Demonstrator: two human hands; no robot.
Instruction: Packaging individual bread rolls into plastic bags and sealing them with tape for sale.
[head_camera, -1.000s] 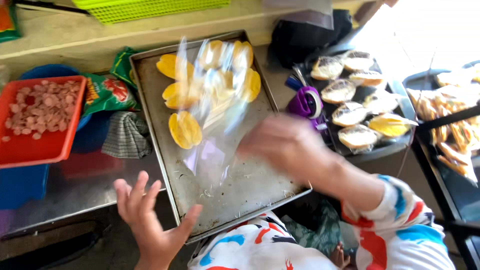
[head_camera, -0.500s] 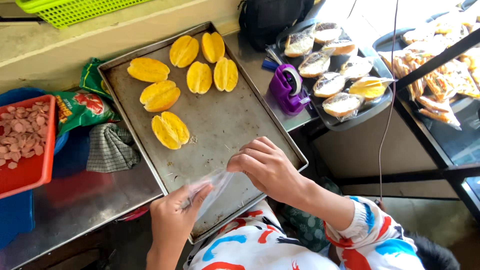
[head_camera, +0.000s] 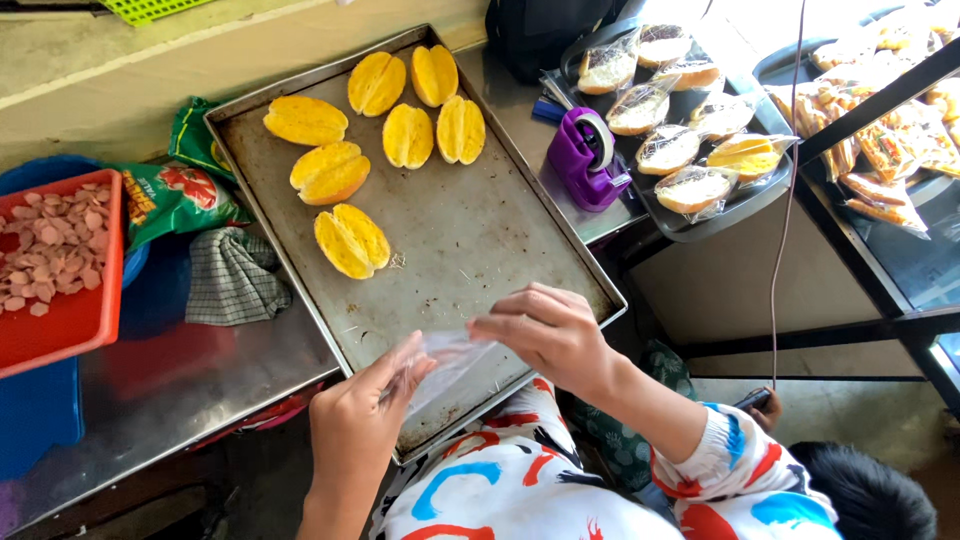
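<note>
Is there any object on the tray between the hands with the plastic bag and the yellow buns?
Nothing visible: both hands hold the clear plastic bag, and the metal baking tray is bare up to the nearest yellow split bun.

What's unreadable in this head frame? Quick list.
- Clear plastic bag: its opening cannot be made out, see-through and pinched between left hand and right hand.
- Red tray: cut off by the left edge.
- Wrapped buns: fillings blurred by the wrap and glare.
- Dark thing by the right sleeve: too small to tell.
- Baking tray: near corner hidden by the hands.
</note>
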